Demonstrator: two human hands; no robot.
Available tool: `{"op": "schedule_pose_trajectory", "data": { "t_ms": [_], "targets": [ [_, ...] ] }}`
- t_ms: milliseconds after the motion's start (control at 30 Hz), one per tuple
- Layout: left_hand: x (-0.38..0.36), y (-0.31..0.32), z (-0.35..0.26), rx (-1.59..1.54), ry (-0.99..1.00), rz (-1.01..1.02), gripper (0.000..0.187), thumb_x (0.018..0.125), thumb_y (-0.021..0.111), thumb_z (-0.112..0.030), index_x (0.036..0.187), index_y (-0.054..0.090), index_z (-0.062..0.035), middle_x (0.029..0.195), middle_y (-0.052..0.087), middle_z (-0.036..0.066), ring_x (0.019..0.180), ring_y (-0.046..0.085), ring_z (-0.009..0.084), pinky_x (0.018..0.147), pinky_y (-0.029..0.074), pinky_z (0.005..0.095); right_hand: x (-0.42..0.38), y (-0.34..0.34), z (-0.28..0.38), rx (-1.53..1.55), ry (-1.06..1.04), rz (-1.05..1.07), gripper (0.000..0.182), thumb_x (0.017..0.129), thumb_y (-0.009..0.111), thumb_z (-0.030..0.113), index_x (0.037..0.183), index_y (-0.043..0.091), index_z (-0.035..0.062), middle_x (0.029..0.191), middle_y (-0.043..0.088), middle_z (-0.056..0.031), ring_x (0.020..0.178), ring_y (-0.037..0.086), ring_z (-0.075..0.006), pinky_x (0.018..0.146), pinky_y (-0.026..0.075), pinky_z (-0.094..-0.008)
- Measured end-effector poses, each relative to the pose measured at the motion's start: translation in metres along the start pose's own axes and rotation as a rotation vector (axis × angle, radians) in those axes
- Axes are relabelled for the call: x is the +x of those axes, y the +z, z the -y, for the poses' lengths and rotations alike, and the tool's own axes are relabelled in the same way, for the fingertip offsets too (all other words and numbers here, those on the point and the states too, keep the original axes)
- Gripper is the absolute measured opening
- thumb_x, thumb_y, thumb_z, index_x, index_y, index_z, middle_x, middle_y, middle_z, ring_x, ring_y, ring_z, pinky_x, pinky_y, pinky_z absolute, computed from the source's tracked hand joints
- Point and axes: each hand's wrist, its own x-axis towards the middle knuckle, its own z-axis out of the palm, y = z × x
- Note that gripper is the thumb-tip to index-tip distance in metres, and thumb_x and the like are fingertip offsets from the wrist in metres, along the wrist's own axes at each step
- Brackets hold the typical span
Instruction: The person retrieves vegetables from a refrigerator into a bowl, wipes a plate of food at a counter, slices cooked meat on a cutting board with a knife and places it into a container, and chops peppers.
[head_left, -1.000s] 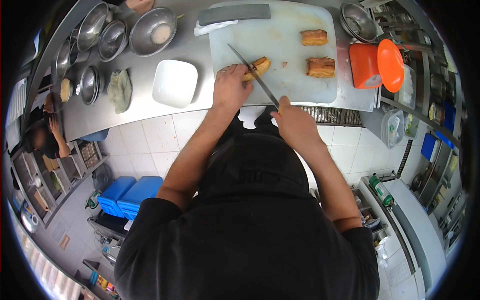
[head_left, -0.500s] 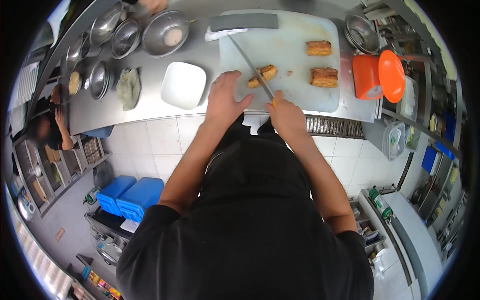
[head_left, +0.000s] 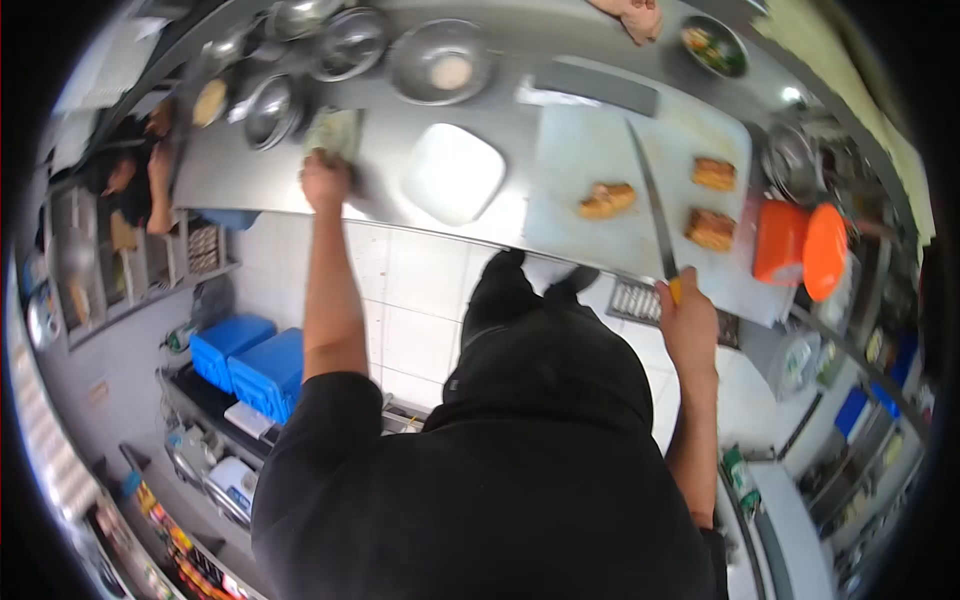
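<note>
Yellow-handled knife (head_left: 652, 200) is pointing near twelve o'clock, right hand (head_left: 690, 318) clamping grip on it; left hand (head_left: 326, 183) is touching cloth (head_left: 335, 133), grip unclear.

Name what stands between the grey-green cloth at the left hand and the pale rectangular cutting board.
In the head view, one white rounded-square dish stands between the cloth and the board, with bare metal counter on either side.

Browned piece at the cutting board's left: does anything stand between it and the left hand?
Yes: the white dish sits on the counter between the left hand, at the cloth, and that browned piece.
</note>
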Motion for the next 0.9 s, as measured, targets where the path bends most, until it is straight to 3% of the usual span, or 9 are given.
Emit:
{"op": "schedule_pose_trajectory", "data": {
  "t_ms": [33, 100, 167, 267, 367, 433, 567, 667, 900],
  "targets": [
    [0.001, 0.009, 0.0, -0.055, 0.048, 0.01, 0.055, 0.092, 0.064, -0.05, 0.13, 0.063, -0.0101, 0.126, 0.066, 0.022, 0.114, 0.065, 0.0453, 0.098, 0.052, 0.0546, -0.005, -0.001, -0.007, -0.028, 0.017, -0.001, 0.038, 0.1, 0.066, 0.033, 0.115, 0.053, 0.0011, 0.078, 0.069, -0.0255, 0.074, 0.069, -0.0476, 0.064, 0.053, -0.0568],
    [-0.017, -0.058, -0.048, 0.09, -0.087, 0.164, 0.057, 0.093, 0.063, -0.049, 0.133, 0.062, -0.0081, 0.125, 0.067, 0.022, 0.114, 0.065, 0.0427, 0.098, 0.052, 0.053, -0.007, -0.001, -0.01, -0.007, 0.019, 0.018, 0.036, 0.099, 0.067, 0.033, 0.11, 0.053, 0.0021, 0.076, 0.069, -0.0239, 0.074, 0.069, -0.047, 0.064, 0.053, -0.0571],
    [-0.037, -0.099, -0.089, 0.035, -0.147, -0.16, 0.056, 0.092, 0.07, -0.042, 0.133, 0.063, -0.0052, 0.123, 0.068, 0.02, 0.113, 0.067, 0.0393, 0.097, 0.053, 0.0497, -0.007, -0.008, -0.005, -0.026, 0.011, 0.023, 0.037, 0.098, 0.068, 0.033, 0.11, 0.052, 0.0022, 0.074, 0.069, -0.0225, 0.073, 0.069, -0.046, 0.063, 0.054, -0.0551],
    [-0.077, -0.102, -0.165, -0.606, 0.266, -0.207, 0.052, 0.081, 0.086, -0.027, 0.125, 0.068, -0.0055, 0.12, 0.069, 0.016, 0.11, 0.066, 0.0353, 0.095, 0.054, 0.0439, -0.006, -0.011, -0.004, -0.058, -0.067, 0.005, 0.035, 0.098, 0.069, 0.032, 0.11, 0.052, 0.003, 0.074, 0.069, -0.0202, 0.071, 0.07, -0.043, 0.062, 0.055, -0.0518],
    [-0.171, -0.139, -0.291, -0.71, 0.597, 0.223, 0.065, 0.081, 0.087, -0.033, 0.135, 0.062, -0.0076, 0.132, 0.066, 0.015, 0.124, 0.062, 0.0325, 0.105, 0.048, 0.0446, 0.002, -0.02, 0.003, -0.112, -0.061, 0.084, 0.033, 0.098, 0.068, 0.031, 0.11, 0.053, 0.0043, 0.075, 0.07, -0.0181, 0.071, 0.071, -0.0394, 0.061, 0.056, -0.0486],
    [-0.203, -0.119, -0.335, -0.657, 0.772, 0.279, 0.065, 0.08, 0.085, -0.036, 0.133, 0.062, -0.0052, 0.132, 0.065, 0.016, 0.123, 0.061, 0.0363, 0.106, 0.047, 0.0471, 0.003, -0.025, 0.008, -0.131, -0.081, 0.092, 0.032, 0.098, 0.068, 0.031, 0.109, 0.053, 0.0043, 0.076, 0.071, -0.0168, 0.071, 0.072, -0.038, 0.062, 0.056, -0.0476],
    [-0.219, -0.112, -0.372, -0.574, 0.706, 0.456, 0.051, 0.08, 0.083, -0.031, 0.12, 0.064, -0.0053, 0.12, 0.068, 0.014, 0.113, 0.063, 0.0345, 0.098, 0.047, 0.0466, -0.003, -0.026, 0.008, -0.188, -0.115, 0.103, 0.033, 0.097, 0.069, 0.031, 0.109, 0.054, 0.0033, 0.075, 0.071, -0.0144, 0.07, 0.073, -0.035, 0.061, 0.058, -0.045],
    [-0.218, -0.104, -0.381, -0.553, 0.762, 0.343, 0.04, 0.08, 0.08, -0.027, 0.112, 0.065, -0.0074, 0.112, 0.069, 0.011, 0.108, 0.064, 0.0316, 0.094, 0.046, 0.0459, -0.011, -0.018, 0.008, -0.247, -0.157, 0.046, 0.033, 0.098, 0.068, 0.031, 0.108, 0.054, 0.0026, 0.075, 0.07, -0.0131, 0.069, 0.074, -0.032, 0.061, 0.059, -0.042],
    [-0.219, -0.097, -0.389, -0.543, 0.775, 0.378, 0.032, 0.079, 0.078, -0.022, 0.105, 0.066, -0.0091, 0.107, 0.071, 0.008, 0.108, 0.064, 0.0313, 0.095, 0.045, 0.0457, -0.027, -0.041, 0.018, -0.292, -0.108, 0.15, 0.032, 0.1, 0.065, 0.031, 0.107, 0.053, 0.0025, 0.074, 0.07, -0.0136, 0.07, 0.075, -0.0297, 0.06, 0.06, -0.0386]
  ]
}}
